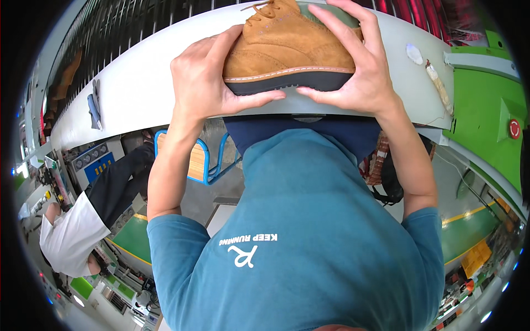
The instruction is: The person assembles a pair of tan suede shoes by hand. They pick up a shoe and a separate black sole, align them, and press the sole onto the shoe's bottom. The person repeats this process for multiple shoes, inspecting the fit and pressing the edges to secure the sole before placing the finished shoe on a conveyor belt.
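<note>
A tan suede lace-up boot [292, 47] with a black sole and white welt stitching is held up between my two hands, above the white table [149, 66]. The boot lies sideways to me, its sole facing my body and its laces away. My left hand [201, 77] grips the left end, thumb stretched along the sole. Around the right end curls my right hand [367, 66], its fingers over the upper and a greenish collar, thumb against the sole. The boot's far side is out of sight.
On the table's left lies a dark tool with a blue-grey handle [94, 110]. A white oval piece [414, 54] and a wrapped stick-like item [438, 85] lie at the right. Beyond is a row of dark metal rollers [127, 27]. A green machine with a red button [514, 129] stands right. Another person [77, 231] is at left.
</note>
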A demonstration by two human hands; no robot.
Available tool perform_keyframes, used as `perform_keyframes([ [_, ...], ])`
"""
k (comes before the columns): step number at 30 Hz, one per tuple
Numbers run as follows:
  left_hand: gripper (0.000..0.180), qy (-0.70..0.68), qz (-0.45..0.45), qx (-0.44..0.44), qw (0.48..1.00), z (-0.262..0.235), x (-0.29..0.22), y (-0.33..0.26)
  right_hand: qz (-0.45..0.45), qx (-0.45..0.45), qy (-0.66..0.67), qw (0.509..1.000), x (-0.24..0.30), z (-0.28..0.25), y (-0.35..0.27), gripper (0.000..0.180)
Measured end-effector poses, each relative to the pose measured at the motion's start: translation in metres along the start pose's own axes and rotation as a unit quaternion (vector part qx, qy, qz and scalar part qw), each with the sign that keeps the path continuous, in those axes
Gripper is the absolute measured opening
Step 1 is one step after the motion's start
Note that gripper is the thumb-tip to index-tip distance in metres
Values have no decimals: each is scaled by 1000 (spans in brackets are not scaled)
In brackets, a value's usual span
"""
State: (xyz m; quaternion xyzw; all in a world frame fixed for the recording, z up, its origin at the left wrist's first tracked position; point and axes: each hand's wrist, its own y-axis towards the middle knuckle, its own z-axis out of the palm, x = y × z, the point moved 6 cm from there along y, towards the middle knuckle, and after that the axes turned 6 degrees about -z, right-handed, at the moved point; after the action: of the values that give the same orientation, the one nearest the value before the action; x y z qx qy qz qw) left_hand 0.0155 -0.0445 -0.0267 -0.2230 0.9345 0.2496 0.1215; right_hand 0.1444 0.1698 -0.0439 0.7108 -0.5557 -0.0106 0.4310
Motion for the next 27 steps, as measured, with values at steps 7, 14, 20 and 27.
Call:
perform_keyframes([
  [7,98,-251,-48,-74,964,-11,24,-24,-29,-13,12,999,13,-1,-1,112],
  [14,109,-489,-209,-248,810,15,95,-57,-63,-11,-11,998,22,1,-3,117],
  [20,102,-533,-232,-278,765,22,85,-54,-70,-13,-30,997,27,3,-5,120],
  [27,83,-461,-289,-301,783,10,75,-44,-88,-19,-52,995,29,5,-13,118],
])
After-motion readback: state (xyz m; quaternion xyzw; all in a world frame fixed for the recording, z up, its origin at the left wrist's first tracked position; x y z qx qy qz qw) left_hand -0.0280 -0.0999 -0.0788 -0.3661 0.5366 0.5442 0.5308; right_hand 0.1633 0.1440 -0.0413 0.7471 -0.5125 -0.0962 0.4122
